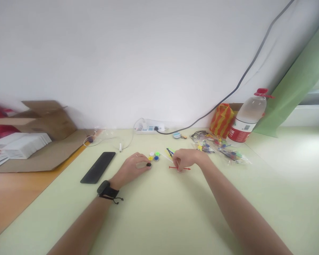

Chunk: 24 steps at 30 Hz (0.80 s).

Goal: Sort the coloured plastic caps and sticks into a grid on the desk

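My left hand rests on the pale green table, thumb and fingertips closed on a small black piece. Just beyond those fingertips sit small round pieces: yellow, blue, white and green. My right hand pinches a thin red arrow-like piece that lies across under its fingertips. Left of this hand are a thin white stick and a dark blue pointed piece with some yellow-green beside it.
A black phone-like slab lies left of my left hand. At the back are a power strip and cables. Plastic bags of small parts, a striped bag and a large bottle stand right; cardboard lies left.
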Motion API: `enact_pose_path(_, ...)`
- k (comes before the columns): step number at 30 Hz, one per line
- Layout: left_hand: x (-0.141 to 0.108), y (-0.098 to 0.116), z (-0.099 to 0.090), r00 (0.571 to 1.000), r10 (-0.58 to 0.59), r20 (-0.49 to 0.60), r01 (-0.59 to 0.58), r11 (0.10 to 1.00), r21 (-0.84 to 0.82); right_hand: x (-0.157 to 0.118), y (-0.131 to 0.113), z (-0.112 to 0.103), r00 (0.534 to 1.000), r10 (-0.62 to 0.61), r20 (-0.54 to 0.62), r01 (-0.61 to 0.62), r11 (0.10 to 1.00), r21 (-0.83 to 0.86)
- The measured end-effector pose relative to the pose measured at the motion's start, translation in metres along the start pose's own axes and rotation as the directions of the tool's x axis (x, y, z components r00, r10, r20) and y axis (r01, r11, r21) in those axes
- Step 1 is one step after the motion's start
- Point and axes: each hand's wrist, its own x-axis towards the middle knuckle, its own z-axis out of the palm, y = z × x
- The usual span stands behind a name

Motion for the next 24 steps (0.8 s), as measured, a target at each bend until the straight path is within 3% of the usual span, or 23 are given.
enact_pose_path(4, 0.0, -0.001, 0.002, 0.999, -0.033, 0.017, 0.033, 0.999, -0.007, 0.003, -0.003, 0.003, 1.0, 0.011, -0.002, -0.011, 1.0, 0.01)
enact_pose_path(10, 0.0, -0.008, 0.009, 0.999, 0.015, -0.043, -0.015, 1.0, 0.018, 0.0, -0.001, 0.002, 1.0, 0.013, 0.005, -0.013, 0.998, 0.061)
enact_pose_path(14, 0.0, 0.002, 0.007, 0.992, 0.048, -0.114, -0.046, 0.999, 0.02, 0.002, -0.005, 0.002, 0.997, -0.065, -0.041, 0.071, 0.98, 0.186)
enact_pose_path(16, -0.001, 0.013, 0.006, 0.984, 0.054, -0.167, -0.055, 0.998, -0.001, 0.008, -0.01, 0.005, 0.985, -0.133, -0.108, 0.165, 0.911, 0.377)
enact_pose_path(19, -0.002, 0.029, 0.01, 0.979, 0.077, -0.189, -0.09, 0.994, -0.059, 0.021, -0.02, 0.016, 0.956, -0.182, -0.232, 0.291, 0.705, 0.647)
enact_pose_path(21, -0.002, 0.036, 0.016, 0.975, 0.125, -0.186, -0.146, 0.984, -0.103, 0.03, -0.026, 0.024, 0.944, -0.183, -0.274, 0.328, 0.61, 0.721)
enact_pose_path(24, -0.001, 0.04, 0.022, 0.963, 0.165, -0.214, -0.196, 0.971, -0.136, 0.036, -0.033, 0.032, 0.935, -0.186, -0.301, 0.353, 0.548, 0.758)
